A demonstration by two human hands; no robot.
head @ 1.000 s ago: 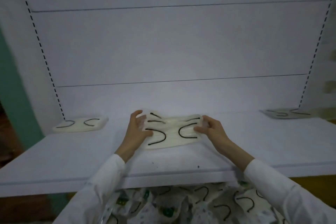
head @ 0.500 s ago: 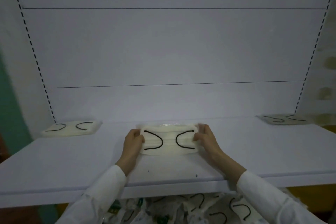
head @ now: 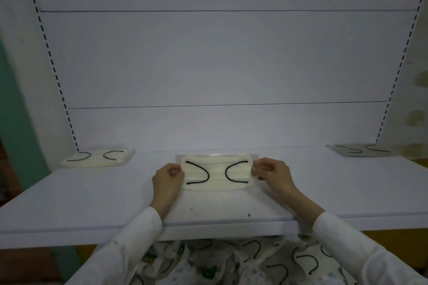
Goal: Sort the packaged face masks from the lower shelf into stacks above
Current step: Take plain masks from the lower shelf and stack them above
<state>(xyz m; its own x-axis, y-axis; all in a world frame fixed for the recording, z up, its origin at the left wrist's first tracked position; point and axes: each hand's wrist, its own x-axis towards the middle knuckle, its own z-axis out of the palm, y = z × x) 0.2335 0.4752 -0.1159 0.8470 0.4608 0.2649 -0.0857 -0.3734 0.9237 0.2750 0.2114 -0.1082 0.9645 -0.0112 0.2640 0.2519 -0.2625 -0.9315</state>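
We find the packaged face mask (head: 216, 172), cream with black inward-curving ear loops, flat on the upper shelf (head: 92, 194) between left hand (head: 166, 180) and right hand (head: 274, 174), whose curled fingers pinch its ends.

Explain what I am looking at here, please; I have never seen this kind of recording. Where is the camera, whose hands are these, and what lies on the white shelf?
There is no machine here. A person in white sleeves works with bare hands, and the single camera sits on their head, looking forward and down.

The left hand and the right hand each pinch one end of a cream packaged face mask with black ear loops, which lies flat at the middle of the white upper shelf.

Two low stacks of similar masks also lie on that shelf: the left stack and the right stack, both near the back corners.

Below the shelf's front edge is a loose pile of wrapped masks, not yet sorted.
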